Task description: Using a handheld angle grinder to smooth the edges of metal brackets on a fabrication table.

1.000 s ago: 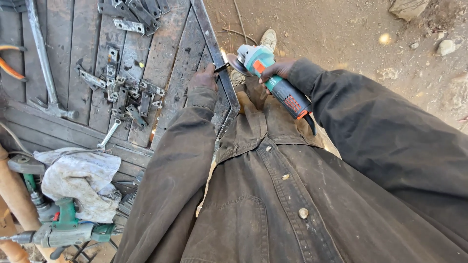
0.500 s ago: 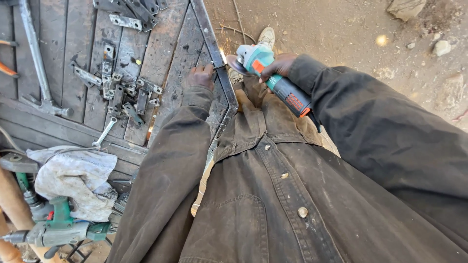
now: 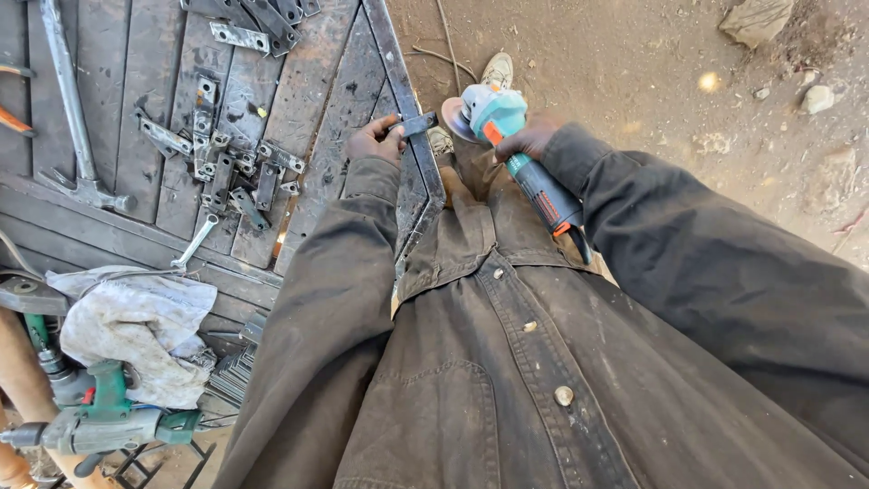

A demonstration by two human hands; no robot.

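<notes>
Left hand (image 3: 376, 140) closed around a small metal piece (image 3: 418, 124) on the angled steel bar (image 3: 407, 100), upper centre. Right hand (image 3: 528, 138) wrapped tight on one teal angle grinder (image 3: 507, 145), disc just beside the piece. Risk, probably: disc catching, kicking toward fingers or loose jacket (image 3: 507, 362). At left: one wrench (image 3: 195, 243), one green drill (image 3: 100, 421), one cloth (image 3: 136, 326), many brackets (image 3: 226, 167), not countable.
</notes>
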